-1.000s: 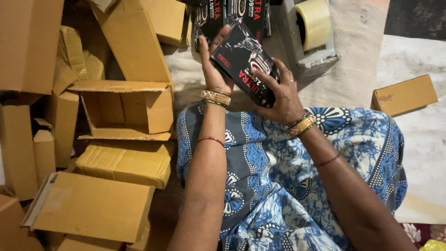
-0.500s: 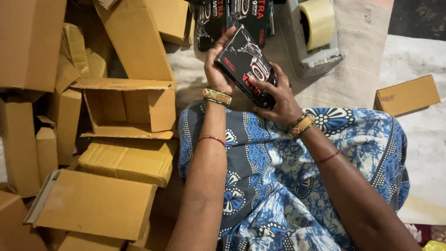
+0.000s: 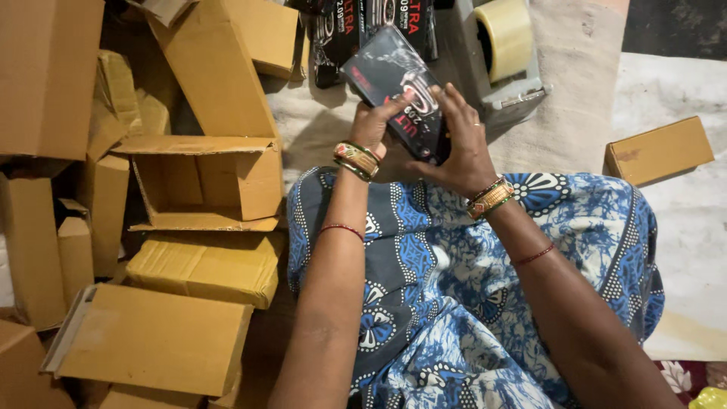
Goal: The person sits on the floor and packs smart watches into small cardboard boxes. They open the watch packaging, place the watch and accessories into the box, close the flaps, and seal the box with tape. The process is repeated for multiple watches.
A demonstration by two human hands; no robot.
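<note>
Cardboard boxes crowd floor; beige cloth under tape dispenser.

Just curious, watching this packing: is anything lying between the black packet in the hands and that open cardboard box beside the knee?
Nothing visible does. Both hands, left and right, hold the black packet above the lap. The open cardboard box lies to the left, mouth facing the knee, with only blue patterned cloth and bare mat between.

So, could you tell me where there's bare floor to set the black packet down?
Bare cloth lies between the open cardboard box and the black glossy packet; more pale floor below the small closed brown box. The left side is crowded with cartons.
</note>
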